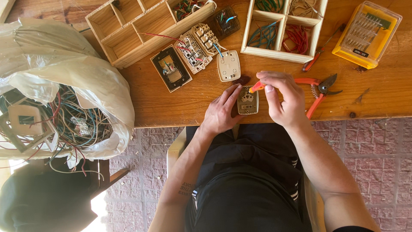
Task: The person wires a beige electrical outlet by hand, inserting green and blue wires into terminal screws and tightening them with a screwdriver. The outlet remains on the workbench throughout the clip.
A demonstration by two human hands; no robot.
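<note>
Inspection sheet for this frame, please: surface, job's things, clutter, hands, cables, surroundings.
Surface: wooden table, worn, crowded along the far side.
Job's things: socket module at the table edge; orange-handled screwdriver over it.
Clutter: switch plates, two wooden trays, yellow bit case, orange snips.
Hands: left hand steadies the module; right hand has its grip closed on the screwdriver.
Cables: loose wires in a plastic bag; sorted wires in the trays.
Surroundings: brick paving, chair.
</note>
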